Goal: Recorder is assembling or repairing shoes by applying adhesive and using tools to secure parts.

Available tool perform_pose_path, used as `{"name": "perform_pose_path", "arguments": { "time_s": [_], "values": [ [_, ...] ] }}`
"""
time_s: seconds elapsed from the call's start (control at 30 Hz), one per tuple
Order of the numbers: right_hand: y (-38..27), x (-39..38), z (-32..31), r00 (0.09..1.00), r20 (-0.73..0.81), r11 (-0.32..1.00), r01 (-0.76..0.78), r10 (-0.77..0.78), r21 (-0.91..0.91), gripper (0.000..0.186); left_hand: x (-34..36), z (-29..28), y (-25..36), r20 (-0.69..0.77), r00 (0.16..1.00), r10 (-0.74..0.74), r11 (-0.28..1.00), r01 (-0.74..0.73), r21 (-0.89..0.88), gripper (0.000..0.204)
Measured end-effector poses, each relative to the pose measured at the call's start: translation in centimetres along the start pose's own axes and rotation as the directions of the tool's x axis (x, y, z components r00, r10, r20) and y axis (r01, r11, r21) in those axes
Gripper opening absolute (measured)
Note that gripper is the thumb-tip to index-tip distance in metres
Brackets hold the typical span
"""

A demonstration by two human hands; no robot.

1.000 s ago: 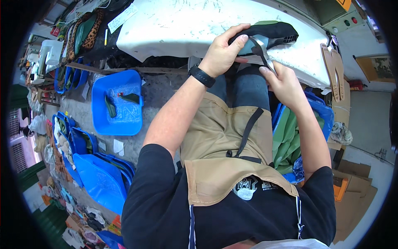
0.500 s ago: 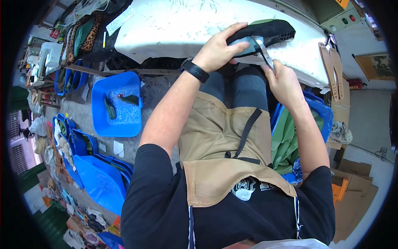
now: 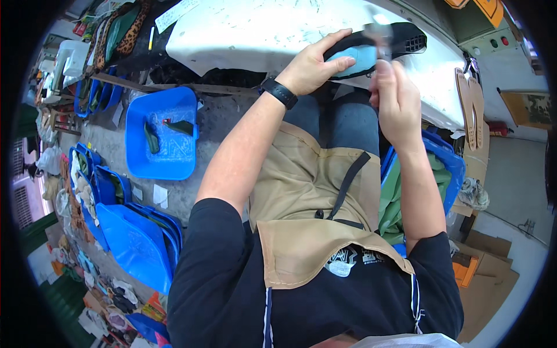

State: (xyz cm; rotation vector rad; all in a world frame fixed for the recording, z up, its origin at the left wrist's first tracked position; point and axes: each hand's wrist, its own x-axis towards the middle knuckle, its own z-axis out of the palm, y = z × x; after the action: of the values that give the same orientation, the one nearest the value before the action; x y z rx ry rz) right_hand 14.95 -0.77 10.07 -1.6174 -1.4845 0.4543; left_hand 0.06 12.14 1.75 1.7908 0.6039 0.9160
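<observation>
My left hand (image 3: pixel 316 62) grips a black shoe upper (image 3: pixel 400 36), the thumb pressed on its pale blue sole side (image 3: pixel 355 61). The shoe upper lies tilted at the front edge of the white worktable, with a grid-patterned patch at its right end. Raised at the right of the sole, my right hand (image 3: pixel 398 104) is closed around a metal hand tool (image 3: pixel 380 36). Motion smears the tool, so its exact kind cannot be made out; its head overlaps the upper in view.
The white worktable (image 3: pixel 243 35) spans the far side. At the left on the floor stands a blue bin (image 3: pixel 132 136) holding green pieces; more blue bins (image 3: pixel 130 235) are stacked nearer. Green material fills a bin (image 3: pixel 455 168) at my right. Tan sole-shaped pieces (image 3: pixel 469 110) hang beside the table.
My right hand has lifted the metal tool from the sole's edge and swung it upward. The shoe upper and my left hand have shifted slightly right in the picture.
</observation>
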Motion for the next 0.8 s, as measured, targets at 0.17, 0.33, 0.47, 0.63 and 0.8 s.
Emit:
{"name": "perform_pose_path", "arguments": {
  "time_s": [0.17, 0.33, 0.47, 0.63, 0.8],
  "values": [
    [0.2, 1.8, -0.6, 0.952, 0.216, 0.963, -0.171, 0.215, -0.207, 0.044, -0.2, 0.1, -1.5, -0.038, 0.998, 0.049, 0.999, -0.049, 0.002, 0.063],
    [4.5, 1.3, 0.1, 0.993, 0.093, 0.968, -0.054, 0.079, -0.246, 0.046, 0.3, 0.4, -0.4, -0.014, 1.0, -0.007, 0.994, 0.005, -0.106, 0.062],
    [0.5, 1.3, -1.0, 0.996, -0.047, 0.997, -0.068, 0.07, 0.044, 0.048, 0.3, -0.2, -1.1, -0.022, 0.999, -0.034, 0.992, 0.031, -0.122, 0.062],
    [-0.5, 3.0, -3.0, 0.933, 0.151, 0.944, -0.331, 0.328, -0.001, 0.047, 0.3, -0.1, -1.7, -0.02, 0.999, -0.032, 0.991, 0.029, -0.129, 0.061],
    [4.8, 2.7, -1.2, 0.961, 0.095, 0.964, -0.254, 0.261, -0.079, 0.048, 0.5, -0.3, -0.5, 0.003, 0.994, -0.112, 0.976, 0.111, -0.185, 0.062]
  ]
}}
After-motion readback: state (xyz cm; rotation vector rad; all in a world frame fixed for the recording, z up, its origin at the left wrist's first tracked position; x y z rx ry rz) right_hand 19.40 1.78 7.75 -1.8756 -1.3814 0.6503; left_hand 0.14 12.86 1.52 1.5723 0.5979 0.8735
